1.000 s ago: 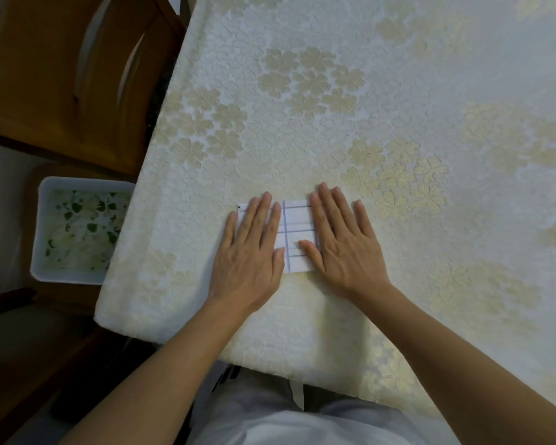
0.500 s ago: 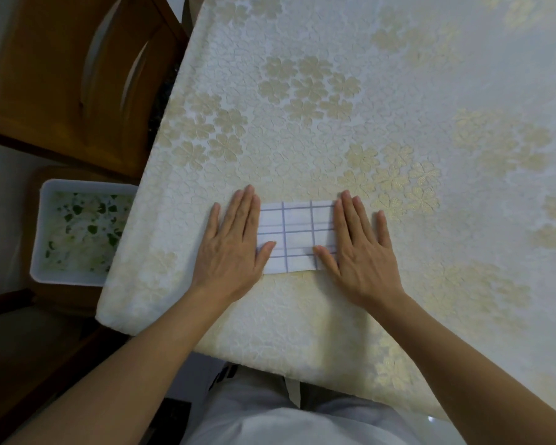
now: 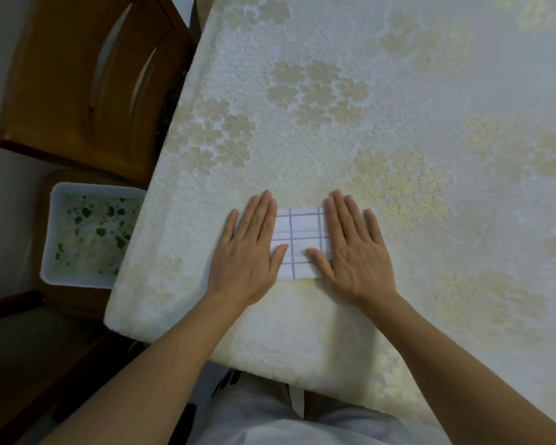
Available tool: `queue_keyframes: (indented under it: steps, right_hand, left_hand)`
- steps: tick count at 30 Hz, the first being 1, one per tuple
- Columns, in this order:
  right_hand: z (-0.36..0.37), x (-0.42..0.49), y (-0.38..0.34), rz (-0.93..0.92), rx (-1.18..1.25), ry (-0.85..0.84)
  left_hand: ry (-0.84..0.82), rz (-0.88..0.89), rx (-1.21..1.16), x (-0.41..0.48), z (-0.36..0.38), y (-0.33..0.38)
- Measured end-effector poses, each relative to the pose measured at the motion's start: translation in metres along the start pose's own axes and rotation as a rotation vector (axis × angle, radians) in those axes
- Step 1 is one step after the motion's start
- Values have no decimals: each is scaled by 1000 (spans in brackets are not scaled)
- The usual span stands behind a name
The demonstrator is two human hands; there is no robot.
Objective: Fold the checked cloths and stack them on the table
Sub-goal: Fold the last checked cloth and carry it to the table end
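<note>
A folded white checked cloth (image 3: pixel 302 234) with thin purple lines lies flat on the table (image 3: pixel 398 107), near its front edge. My left hand (image 3: pixel 247 248) presses flat on the cloth's left part, fingers straight and together. My right hand (image 3: pixel 353 248) presses flat on its right part, fingers slightly spread. Both thumbs point inward over the cloth's middle. The cloth's outer ends are hidden under my palms.
A cream tablecloth with a gold flower pattern covers the table. A wooden chair (image 3: pixel 87 78) stands at the table's left side. A white plastic tub (image 3: pixel 53 239) with green-and-white fabric inside sits on a low surface left of the table corner.
My hands slid apart over the cloth from its centre, uncovering more of its middle, then came slightly closer together again. The cloth stays in place.
</note>
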State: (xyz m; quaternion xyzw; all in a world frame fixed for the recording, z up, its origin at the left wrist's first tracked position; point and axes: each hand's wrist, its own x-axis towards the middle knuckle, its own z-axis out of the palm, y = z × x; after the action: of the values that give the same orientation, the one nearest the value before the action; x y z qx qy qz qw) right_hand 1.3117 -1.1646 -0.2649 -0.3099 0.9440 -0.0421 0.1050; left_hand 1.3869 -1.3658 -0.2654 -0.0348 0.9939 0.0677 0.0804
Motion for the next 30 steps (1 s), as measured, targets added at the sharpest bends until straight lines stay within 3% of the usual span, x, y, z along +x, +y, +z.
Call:
queue_keyframes:
  steps: [6,9,13,17,24,30]
  right_hand:
    - [-3,-4,5,73,31,-45]
    - [-16,-6,7,117,132,-56]
    - [-42,-18,2,458,355,173]
    - [-47,-18,-13,697,657,99]
    - [-48,-4,-26,911,701,25]
    - [-46,3,-32,959,725,-28]
  left_hand:
    - [-52,-65,-28,-4,-2,-6]
    - [-53,-109,-182,-5,-16,-3]
    - [201,-507,-529,-14,-49,4]
    - [189,-775,-655,-22,-58,10]
    - [134,-856,-690,-23,-51,17]
    - [124,-947,-727,-21,-47,26]
